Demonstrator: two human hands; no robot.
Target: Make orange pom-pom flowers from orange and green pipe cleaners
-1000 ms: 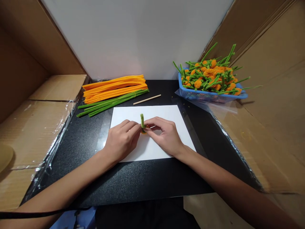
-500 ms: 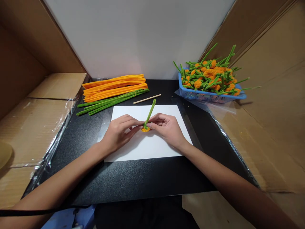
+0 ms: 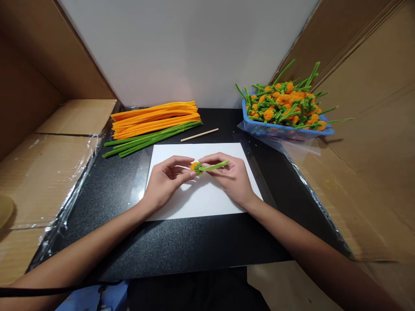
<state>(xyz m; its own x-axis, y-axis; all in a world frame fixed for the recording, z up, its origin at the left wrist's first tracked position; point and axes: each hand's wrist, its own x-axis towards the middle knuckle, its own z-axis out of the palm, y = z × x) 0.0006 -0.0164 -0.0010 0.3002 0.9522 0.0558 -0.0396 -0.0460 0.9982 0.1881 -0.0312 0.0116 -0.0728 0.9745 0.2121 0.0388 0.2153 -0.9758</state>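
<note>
Over the white paper (image 3: 207, 203), a small pipe-cleaner flower (image 3: 196, 167) lies sideways between my hands, its orange head to the left and its green stem (image 3: 215, 166) pointing right. My left hand (image 3: 167, 179) is closed around the head side, thumb at its lower edge and index fingertip by its top. My right hand (image 3: 231, 175) pinches the green part near the base of the stem, which crosses in front of its fingers. The underside of the flower is hidden.
Orange pipe cleaners (image 3: 155, 119) and green pipe cleaners (image 3: 152, 139) lie at the back left. A thin wooden stick (image 3: 199, 134) rests behind the paper. At the back right, a blue basket (image 3: 288, 130) holds several similar orange and green pieces. Cardboard (image 3: 366, 172) flanks the black table (image 3: 201, 242).
The flower has turned: its stem, upright before, now points right, and its orange head faces left. My left fingers have spread somewhat around it.
</note>
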